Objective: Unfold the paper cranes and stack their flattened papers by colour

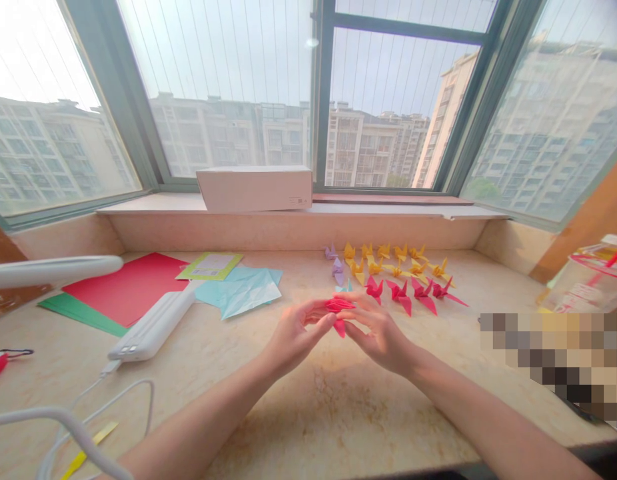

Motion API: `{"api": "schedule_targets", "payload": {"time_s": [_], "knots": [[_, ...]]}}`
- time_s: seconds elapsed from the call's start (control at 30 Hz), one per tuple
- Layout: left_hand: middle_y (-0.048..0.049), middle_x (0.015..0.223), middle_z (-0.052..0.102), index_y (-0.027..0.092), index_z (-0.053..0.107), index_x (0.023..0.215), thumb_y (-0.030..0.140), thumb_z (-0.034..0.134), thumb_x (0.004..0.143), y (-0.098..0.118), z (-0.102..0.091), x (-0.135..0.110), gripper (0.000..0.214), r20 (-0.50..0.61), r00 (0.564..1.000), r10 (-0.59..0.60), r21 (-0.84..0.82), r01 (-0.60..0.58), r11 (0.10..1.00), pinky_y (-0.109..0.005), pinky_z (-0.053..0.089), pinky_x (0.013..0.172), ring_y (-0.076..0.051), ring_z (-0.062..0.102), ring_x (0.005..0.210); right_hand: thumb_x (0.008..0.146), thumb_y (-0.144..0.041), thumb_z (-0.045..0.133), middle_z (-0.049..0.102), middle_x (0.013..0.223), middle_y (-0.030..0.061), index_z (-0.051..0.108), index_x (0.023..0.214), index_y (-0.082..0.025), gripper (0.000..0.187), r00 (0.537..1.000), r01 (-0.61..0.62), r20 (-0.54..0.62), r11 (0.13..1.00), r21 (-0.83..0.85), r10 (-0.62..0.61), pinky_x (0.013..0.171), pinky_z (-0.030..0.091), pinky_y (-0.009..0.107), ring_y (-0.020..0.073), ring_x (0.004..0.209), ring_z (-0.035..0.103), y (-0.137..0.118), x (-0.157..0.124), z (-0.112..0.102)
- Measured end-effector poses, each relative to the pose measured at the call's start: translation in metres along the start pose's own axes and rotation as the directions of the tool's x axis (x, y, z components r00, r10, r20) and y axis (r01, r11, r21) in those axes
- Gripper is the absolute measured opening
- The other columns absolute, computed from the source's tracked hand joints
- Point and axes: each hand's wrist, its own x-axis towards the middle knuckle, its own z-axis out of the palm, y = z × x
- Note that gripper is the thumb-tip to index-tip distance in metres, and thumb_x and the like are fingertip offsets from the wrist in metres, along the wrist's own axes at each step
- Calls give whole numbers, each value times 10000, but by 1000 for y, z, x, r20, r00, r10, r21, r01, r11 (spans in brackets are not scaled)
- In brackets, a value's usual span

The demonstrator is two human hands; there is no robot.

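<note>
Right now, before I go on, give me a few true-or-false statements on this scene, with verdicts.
1. The left hand and right hand both touch the pink folded paper. True.
2. The yellow cranes stand nearer the person than the pink cranes. False: the pink cranes are nearer.
3. The white box sits on the window ledge. True.
4. The green sheet covers the red sheet. False: the red sheet lies over the green sheet.
5. The plastic cup is on the left of the view. False: it is on the right.
</note>
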Motion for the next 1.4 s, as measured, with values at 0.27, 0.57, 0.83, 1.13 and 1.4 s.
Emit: {"api": "schedule_targets", "payload": {"time_s": [0.27,0.57,0.83,1.13,1.4], "knots": [[-102,955,746,120,700,1086,392,670,850,3,-1,5,362,63,993,-99,-150,108,983,-266,502,692,-207,668,848,953,-144,491,579,1314,98,579,1101,-238,197,999,30,30,999,31,-31,1011,437,446,239,1220,532,-6,0,-3],[-110,876,737,108,670,1007,404,705,819,-2,3,3,352,73,988,-139,-210,151,966,-279,524,617,-192,682,746,921,-346,609,684,1012,79,619,1144,-240,248,987,-132,-83,986,100,141,857,501,404,237,944,640,1,2,-1],[-92,847,739,139,579,846,392,742,788,6,7,2,307,70,992,-109,-320,126,939,-307,557,609,-183,674,716,919,-327,610,662,1053,79,674,956,-226,124,987,-132,-74,979,154,144,891,485,382,228,997,631,-3,5,-5],[-57,825,718,142,577,829,379,726,808,4,5,2,281,16,995,-94,-265,94,960,-288,520,676,-174,673,763,903,-232,604,698,976,75,639,955,-230,63,994,-56,-87,996,66,62,858,489,402,241,952,640,-2,4,-3],[-36,806,701,150,603,802,408,693,832,3,1,3,275,-14,997,-69,-214,65,975,-295,467,774,-166,645,794,922,-289,588,723,1049,75,659,991,-242,109,981,-152,-99,977,150,168,896,497,415,249,994,659,-2,3,-3]]}}
